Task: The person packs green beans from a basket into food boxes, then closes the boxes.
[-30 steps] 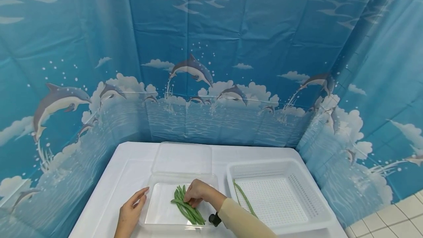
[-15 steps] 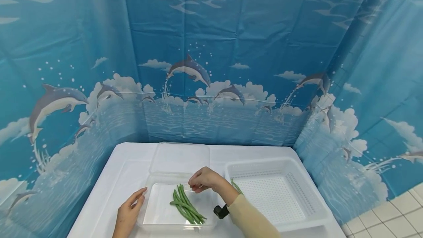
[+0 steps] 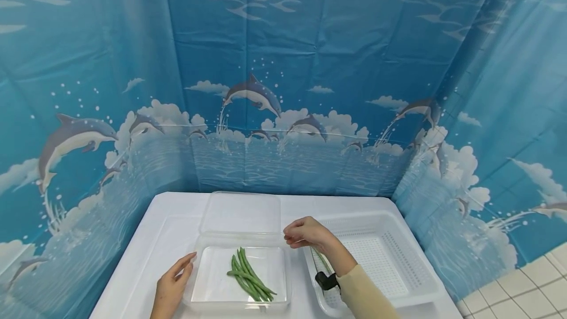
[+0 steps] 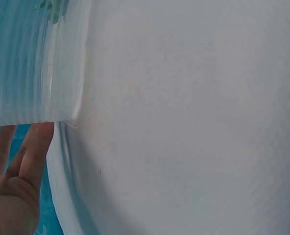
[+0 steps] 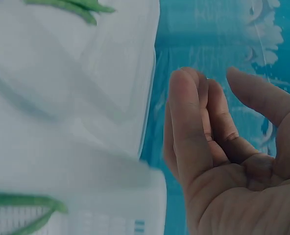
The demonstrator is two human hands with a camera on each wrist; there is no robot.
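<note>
Several green beans (image 3: 250,279) lie in a loose bunch inside the clear plastic container (image 3: 289,287). At that container's left side is my left hand (image 3: 170,287); in the left wrist view its fingertips meet the container wall (image 4: 61,88). My right hand (image 3: 310,234) hovers between the container and the white basket (image 3: 425,284). The right wrist view shows that hand (image 5: 218,156) with bent, relaxed fingers, the thumb apart and nothing between them. A few long green beans (image 3: 321,259) lie along the basket's left side, partly hidden by my right forearm.
A clear lid (image 3: 241,213) lies flat behind the container on the white-covered table (image 3: 150,240). A blue dolphin-print curtain (image 3: 283,166) stands around the table's back and sides. A black wrist device (image 3: 327,280) sits on the right wrist.
My right hand has drawn away from the beans in the container, rising and moving right toward the basket. The left hand has stayed beside the container.
</note>
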